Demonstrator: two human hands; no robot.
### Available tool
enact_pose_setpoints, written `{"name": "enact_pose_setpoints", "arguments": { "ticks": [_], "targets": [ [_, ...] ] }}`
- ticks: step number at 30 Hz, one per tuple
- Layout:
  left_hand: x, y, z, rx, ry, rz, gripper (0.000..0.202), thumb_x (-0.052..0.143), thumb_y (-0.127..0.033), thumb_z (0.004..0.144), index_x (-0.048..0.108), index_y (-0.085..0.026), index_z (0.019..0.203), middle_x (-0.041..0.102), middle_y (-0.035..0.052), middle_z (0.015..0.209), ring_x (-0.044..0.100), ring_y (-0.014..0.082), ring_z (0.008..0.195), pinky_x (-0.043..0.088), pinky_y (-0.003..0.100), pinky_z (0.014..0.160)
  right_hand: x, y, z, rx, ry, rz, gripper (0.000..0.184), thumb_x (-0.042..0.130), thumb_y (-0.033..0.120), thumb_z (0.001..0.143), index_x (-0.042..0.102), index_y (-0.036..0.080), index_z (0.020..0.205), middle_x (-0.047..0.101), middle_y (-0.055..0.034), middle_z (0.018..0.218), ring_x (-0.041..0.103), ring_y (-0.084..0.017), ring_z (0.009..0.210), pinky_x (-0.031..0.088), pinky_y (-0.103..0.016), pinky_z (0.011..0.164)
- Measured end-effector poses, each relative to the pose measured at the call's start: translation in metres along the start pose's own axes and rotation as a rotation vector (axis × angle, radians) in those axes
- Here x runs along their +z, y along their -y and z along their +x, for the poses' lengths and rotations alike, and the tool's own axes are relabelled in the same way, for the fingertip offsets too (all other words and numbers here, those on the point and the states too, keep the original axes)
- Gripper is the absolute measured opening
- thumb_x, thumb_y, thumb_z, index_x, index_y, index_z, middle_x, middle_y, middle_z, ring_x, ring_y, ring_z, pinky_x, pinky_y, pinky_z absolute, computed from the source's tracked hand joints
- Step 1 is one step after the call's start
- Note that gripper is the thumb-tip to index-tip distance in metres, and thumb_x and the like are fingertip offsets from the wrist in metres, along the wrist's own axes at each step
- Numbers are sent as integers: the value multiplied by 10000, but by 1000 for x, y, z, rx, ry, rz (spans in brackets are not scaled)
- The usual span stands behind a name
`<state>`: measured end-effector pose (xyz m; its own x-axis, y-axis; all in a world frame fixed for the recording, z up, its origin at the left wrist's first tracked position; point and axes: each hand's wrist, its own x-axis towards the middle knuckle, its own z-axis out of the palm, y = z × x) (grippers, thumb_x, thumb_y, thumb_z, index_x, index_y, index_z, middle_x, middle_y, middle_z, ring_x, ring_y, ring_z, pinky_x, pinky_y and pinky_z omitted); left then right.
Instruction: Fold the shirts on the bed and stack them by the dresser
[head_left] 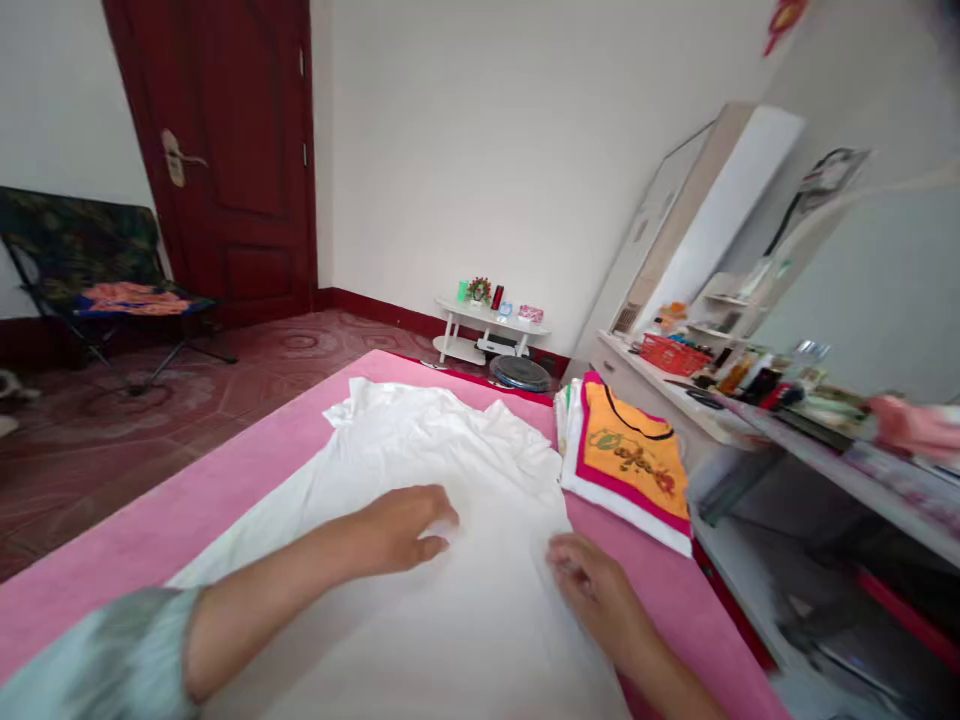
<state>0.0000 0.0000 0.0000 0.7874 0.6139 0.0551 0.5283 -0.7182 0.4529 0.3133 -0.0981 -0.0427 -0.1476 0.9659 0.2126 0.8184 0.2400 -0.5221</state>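
Note:
A white T-shirt (pixel 480 600) lies spread on a pink bed cover (pixel 300 480), its sleeves at the far end and some wrinkles near the top. My left hand (pixel 412 525) is over the middle of the shirt, with a gap between thumb and bent fingers. At the shirt's right edge is my right hand (pixel 592 585), its fingers loosely curled and slightly blurred. No lifted fold of cloth shows in either hand. To the right of the shirt sits a stack of folded clothes, topped by an orange garment (pixel 630 445) with magenta trim.
A dressing table (pixel 720 430) crowded with bottles and a red basket (pixel 671 353) stands close on the right. By the far wall is a low white table (pixel 487 318). A folding chair (pixel 82 260) holding clothes stands left, near a dark red door (pixel 225 150).

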Motion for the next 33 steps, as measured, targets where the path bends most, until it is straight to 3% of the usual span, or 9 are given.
{"name": "enact_pose_setpoints", "arguments": {
  "ticks": [4,7,11,14,18,21,25,29,33],
  "targets": [
    [48,-8,54,-81,-134,121,449,467,-375,882,531,-200,1290,428,116,1420,368,285,1321,274,446,1100,9,-15,35,5,-73,-241,279,405,105,800,631,168,951,580,-119,1191,525,-221,1133,429,-364,954],
    [72,-1,69,-120,-197,161,497,313,-443,944,402,-265,1399,267,66,1522,174,290,1408,124,526,1132,7,-14,56,-13,-94,-535,316,438,94,800,662,178,1006,523,-133,1306,442,-270,1231,337,-437,1028],
    [81,10,67,-109,-205,158,526,252,-505,950,352,-300,1424,207,31,1544,126,265,1421,86,507,1144,4,-9,86,2,-101,-822,237,496,166,839,696,195,965,469,-136,1385,346,-327,1306,147,-534,1089],
    [80,12,66,-104,-199,153,528,233,-514,952,340,-312,1428,197,23,1547,113,264,1424,82,513,1143,2,-9,113,38,-65,-888,244,496,171,846,684,150,999,518,-168,1328,366,-335,1293,89,-561,1093],
    [80,11,67,-98,-198,154,531,233,-513,954,342,-303,1429,196,41,1546,116,269,1422,86,512,1141,-18,-20,146,175,-126,-757,319,486,214,859,625,85,1116,609,-190,1147,536,-293,1114,255,-495,1055],
    [81,11,68,-97,-202,152,541,235,-520,951,348,-292,1428,199,56,1544,114,274,1422,83,514,1140,-46,-38,162,260,-337,-572,395,502,281,853,601,37,1148,618,-200,1097,570,-268,1054,391,-378,961],
    [83,13,68,-88,-203,147,533,235,-524,951,345,-311,1427,199,49,1544,107,276,1423,77,524,1138,-76,-70,164,376,-548,-412,458,573,316,778,618,33,1137,642,-192,1044,582,-286,1016,440,-386,894],
    [82,13,68,-73,-211,149,501,249,-516,954,357,-351,1414,191,36,1547,102,285,1423,82,539,1130,-86,-90,153,465,-479,-395,415,596,286,734,656,64,1079,654,-154,965,604,-266,914,465,-371,826],
    [82,12,67,-59,-220,148,465,283,-489,957,369,-381,1401,196,16,1546,107,294,1421,89,555,1124,-86,-82,148,297,-505,-621,350,565,165,697,678,136,1027,578,-143,1109,562,-259,993,438,-365,851]
  ]
}}
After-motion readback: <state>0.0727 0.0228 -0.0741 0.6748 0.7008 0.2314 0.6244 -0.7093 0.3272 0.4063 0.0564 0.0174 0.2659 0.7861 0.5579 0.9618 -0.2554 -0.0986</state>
